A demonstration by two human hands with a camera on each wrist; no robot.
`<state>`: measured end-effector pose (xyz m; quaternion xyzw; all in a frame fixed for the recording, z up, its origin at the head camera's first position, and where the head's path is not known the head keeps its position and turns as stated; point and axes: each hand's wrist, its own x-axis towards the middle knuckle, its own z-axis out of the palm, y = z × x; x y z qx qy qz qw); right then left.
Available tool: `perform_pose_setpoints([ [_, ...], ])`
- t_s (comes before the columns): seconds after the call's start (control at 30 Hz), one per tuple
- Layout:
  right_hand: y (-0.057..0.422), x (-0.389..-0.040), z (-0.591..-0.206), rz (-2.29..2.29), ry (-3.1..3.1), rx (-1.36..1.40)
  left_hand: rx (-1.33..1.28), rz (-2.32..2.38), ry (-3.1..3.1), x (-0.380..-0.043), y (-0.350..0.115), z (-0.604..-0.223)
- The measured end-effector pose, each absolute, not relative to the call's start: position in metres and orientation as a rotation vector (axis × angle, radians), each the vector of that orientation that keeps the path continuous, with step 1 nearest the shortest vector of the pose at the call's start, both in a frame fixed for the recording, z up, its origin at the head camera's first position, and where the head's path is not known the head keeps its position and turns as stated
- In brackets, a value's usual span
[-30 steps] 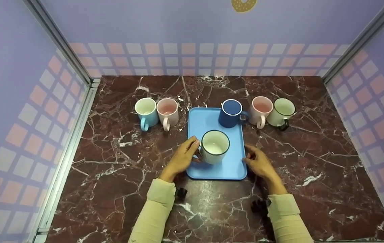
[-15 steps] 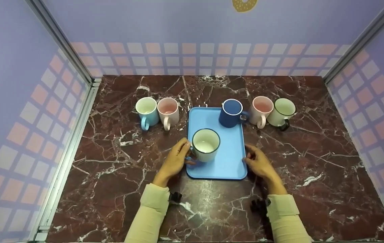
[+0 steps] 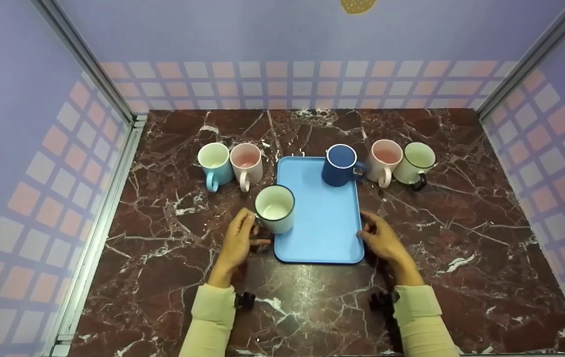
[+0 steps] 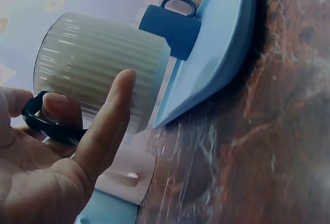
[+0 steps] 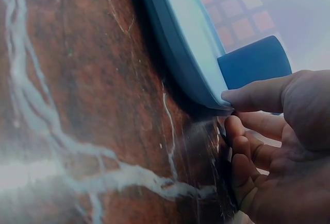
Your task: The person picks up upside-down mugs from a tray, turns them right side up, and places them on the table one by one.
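Note:
My left hand (image 3: 236, 241) holds a white ribbed mug (image 3: 277, 224) with a dark rim by its black handle (image 4: 49, 123). Fingers are hooked through that handle in the left wrist view, while another finger (image 4: 118, 98) extends along the mug's side. The mug hangs raised over the left edge of a light blue tray (image 3: 322, 243). On the tray's right edge, my right hand (image 3: 385, 240) pinches the rim, its thumb (image 5: 258, 95) on top and fingers bent below. A dark blue mug (image 3: 339, 171) stands at the tray's back right corner.
Left of the tray, a light blue mug (image 3: 217, 171) and a pink mug (image 3: 250, 168) stand side by side. Another pink mug (image 3: 380, 166) and a white mug with a black handle (image 3: 408, 171) stand to its right. Walls (image 3: 287, 39) enclose the marble tabletop (image 3: 461, 223).
My left hand has carried the ribbed mug leftward from over the tray's middle to its left edge. The right hand keeps its place on the tray, which has not moved.

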<state>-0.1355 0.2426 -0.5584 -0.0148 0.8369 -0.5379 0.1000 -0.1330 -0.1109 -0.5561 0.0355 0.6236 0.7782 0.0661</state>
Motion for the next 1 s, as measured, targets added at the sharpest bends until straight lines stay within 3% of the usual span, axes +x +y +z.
perform_pose_setpoints([
  [0.37, 0.240, -0.133, -0.553, -1.581, 2.487, -0.050, -0.103, 2.481, 1.964, -0.121, -0.135, -0.562],
  [0.63, 0.252, -0.142, -0.588, -1.527, 2.548, -0.026, -0.330, 2.525, 1.985, -0.121, -0.152, -0.568],
  [1.0, 0.251, -0.142, -0.589, -1.570, 2.536, -0.028, -0.436, 2.541, 2.028, -0.129, -0.164, -0.575],
])
